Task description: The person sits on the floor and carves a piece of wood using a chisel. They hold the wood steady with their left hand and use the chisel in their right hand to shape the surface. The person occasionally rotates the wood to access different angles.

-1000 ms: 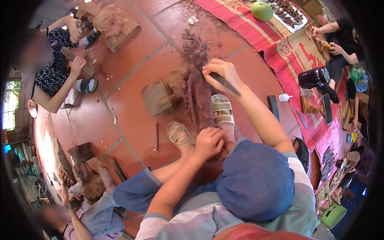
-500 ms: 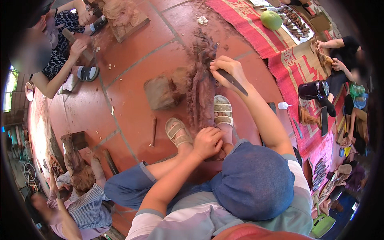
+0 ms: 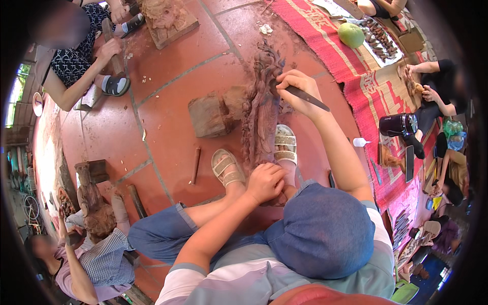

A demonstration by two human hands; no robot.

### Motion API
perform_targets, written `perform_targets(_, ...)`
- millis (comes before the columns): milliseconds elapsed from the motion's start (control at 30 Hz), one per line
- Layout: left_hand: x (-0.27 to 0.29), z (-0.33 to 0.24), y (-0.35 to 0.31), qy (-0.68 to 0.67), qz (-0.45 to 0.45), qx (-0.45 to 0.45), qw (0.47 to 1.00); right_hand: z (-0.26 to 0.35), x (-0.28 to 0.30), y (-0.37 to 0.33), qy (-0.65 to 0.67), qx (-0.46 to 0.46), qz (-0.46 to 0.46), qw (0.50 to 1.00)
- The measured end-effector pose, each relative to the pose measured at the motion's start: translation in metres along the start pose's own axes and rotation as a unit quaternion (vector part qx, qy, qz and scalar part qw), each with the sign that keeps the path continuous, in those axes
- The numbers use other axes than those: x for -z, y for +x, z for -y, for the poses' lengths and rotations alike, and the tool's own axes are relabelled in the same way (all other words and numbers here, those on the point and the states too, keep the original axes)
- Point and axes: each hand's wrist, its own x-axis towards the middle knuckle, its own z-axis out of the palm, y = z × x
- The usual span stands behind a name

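Observation:
A long reddish-brown wood carving (image 3: 263,119) lies in front of me between my sandalled feet, its far end cut into ornate, branching shapes. My left hand (image 3: 265,182) is closed over its near end, fingers curled. Closed around a dark, slim tool (image 3: 311,99), my right hand (image 3: 297,90) is at the right side of the carving's upper part. The tool's flat, tapering end sticks out behind the hand toward the lower right. Its working end is hidden by the fingers and the carving.
Left of the carving sits a wooden block (image 3: 209,117), with a thin rod (image 3: 195,165) on the tiles. Two people work at the left, near another carving (image 3: 165,20). At right, a red mat (image 3: 351,71) holds a green fruit (image 3: 351,35), a dark kettle-like vessel (image 3: 398,124) and a phone (image 3: 409,163).
The whole view has shifted slightly. My right hand stays beside the carving's upper part, and the tool's rear end is tilted a little higher. My left hand keeps its place.

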Motion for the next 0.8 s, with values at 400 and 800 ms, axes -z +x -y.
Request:
perform_targets(400, -0.001, -0.003, 0.002, -0.006, -0.005, -0.002, 1.0, -0.001, -0.002, -0.015, 0.009, -0.056, -0.017, 0.998)
perform_targets(800, 0.004, -0.004, 0.002, 0.002, 0.0, 0.001, 1.0, 0.003, -0.018, -0.015, 0.04, -0.063, -0.098, 0.992)
